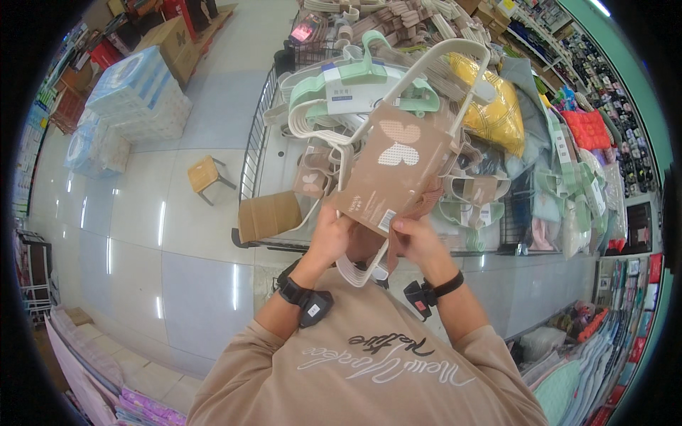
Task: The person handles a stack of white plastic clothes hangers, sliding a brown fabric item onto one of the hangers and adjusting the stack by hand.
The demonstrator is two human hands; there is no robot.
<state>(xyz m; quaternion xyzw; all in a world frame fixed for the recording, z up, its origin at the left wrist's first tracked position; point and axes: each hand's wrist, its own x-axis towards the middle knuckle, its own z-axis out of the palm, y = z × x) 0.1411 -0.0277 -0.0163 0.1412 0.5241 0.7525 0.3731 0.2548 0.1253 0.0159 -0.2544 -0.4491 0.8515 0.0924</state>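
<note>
A bundle of cream plastic clothes hangers (pixel 354 274) is held up before my chest, tilted, with a brown cardboard sleeve (pixel 391 165) around it that bears two butterfly shapes and a barcode. My left hand (pixel 331 231) grips the bundle at the sleeve's lower left corner. With its thumb near the barcode, my right hand (pixel 418 234) holds the lower right side and a piece of brownish-pink cloth (pixel 426 197). Some fingers of both hands are hidden behind the bundle. Just beyond it, mint-green hangers (pixel 367 72) in a white printed sleeve lie on other hangers.
A black wire-sided display bin (pixel 259 133) full of hangers stands ahead, a cardboard flap (pixel 270 215) at its near left corner. A yellow packaged cushion (pixel 490 106) lies at its right. A wooden-topped stool (pixel 203 173) and plastic-wrapped packs (pixel 152 101) are on the floor to the left.
</note>
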